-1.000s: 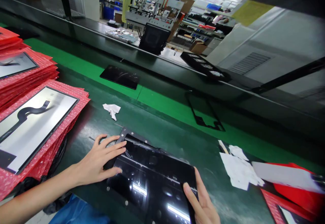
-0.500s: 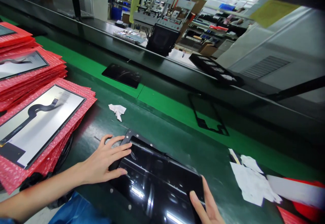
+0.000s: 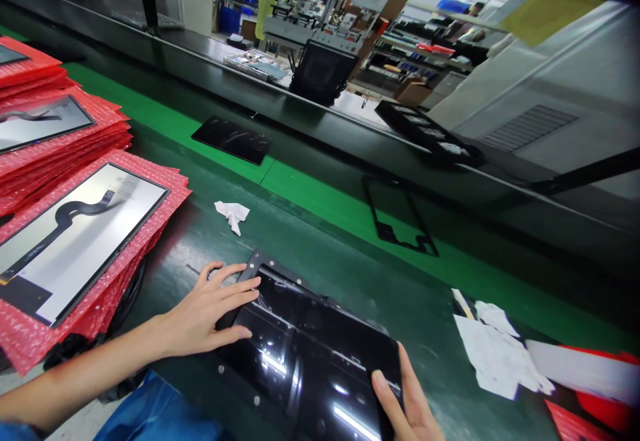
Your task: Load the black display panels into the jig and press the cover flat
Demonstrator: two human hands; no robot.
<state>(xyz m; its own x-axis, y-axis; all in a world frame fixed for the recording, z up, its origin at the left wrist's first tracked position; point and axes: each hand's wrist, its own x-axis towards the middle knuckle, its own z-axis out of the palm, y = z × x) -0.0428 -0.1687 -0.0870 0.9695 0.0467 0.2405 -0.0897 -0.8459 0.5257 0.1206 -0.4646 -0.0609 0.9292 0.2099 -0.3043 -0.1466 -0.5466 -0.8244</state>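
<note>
A glossy black screen panel (image 3: 330, 348) lies over a dark fixture plate (image 3: 280, 272) with several round metal studs. My left hand (image 3: 207, 314) rests with fingers spread on the panel's left end and the plate's edge. At the other end, my right hand (image 3: 405, 394) grips the panel's right edge, thumb on top and fingers at the side. The underside of the panel is hidden. To the left, a display panel (image 3: 120, 218) with a dark ribbon cable (image 3: 60, 218) lies face down on stacked pink bubble bags (image 3: 175, 184).
Another bagged stack (image 3: 113, 121) stands behind it. A crumpled tissue (image 3: 233, 214) lies on the table. White scraps (image 3: 487, 348) sit at the right. On the green belt (image 3: 310, 191) are a black panel (image 3: 233, 139) and a thin black frame (image 3: 375, 218). A dark ledge (image 3: 210, 78) runs behind.
The black panel and thin frame on the green belt have shifted left along it. Both my hands keep almost the same place on the screen panel.
</note>
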